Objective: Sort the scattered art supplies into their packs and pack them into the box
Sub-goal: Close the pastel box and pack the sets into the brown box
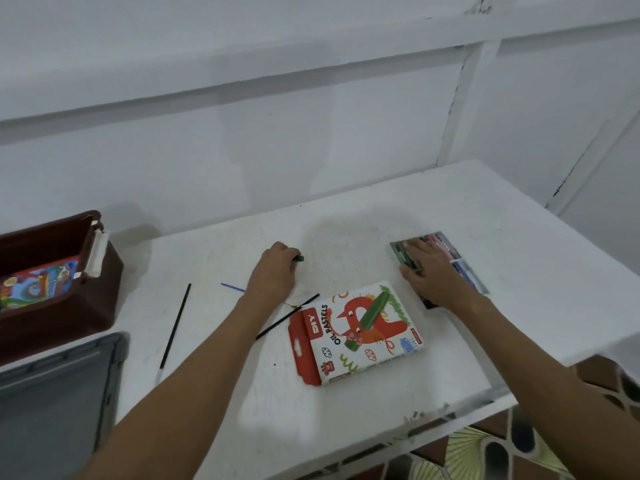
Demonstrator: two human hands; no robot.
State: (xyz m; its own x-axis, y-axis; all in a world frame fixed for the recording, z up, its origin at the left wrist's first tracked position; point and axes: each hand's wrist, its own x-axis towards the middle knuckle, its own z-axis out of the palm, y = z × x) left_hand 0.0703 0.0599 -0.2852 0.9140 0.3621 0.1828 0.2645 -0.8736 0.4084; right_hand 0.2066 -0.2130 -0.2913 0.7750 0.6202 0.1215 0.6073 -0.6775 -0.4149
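Sorting is partly done: a green pastel [298,258] is gripped by the left hand [275,268]; flat right-hand fingers [415,252] press the pastel tray [464,268]; brushes [175,327] remain loose.

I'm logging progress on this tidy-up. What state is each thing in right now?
Brown box: open, colourful pack inside.
Grey lid: off, beside the box.
Pastel tray: out of its sleeve, right hand resting on it.
Oil pastels sleeve: lying flat.
Green pastel: pinched by left hand.
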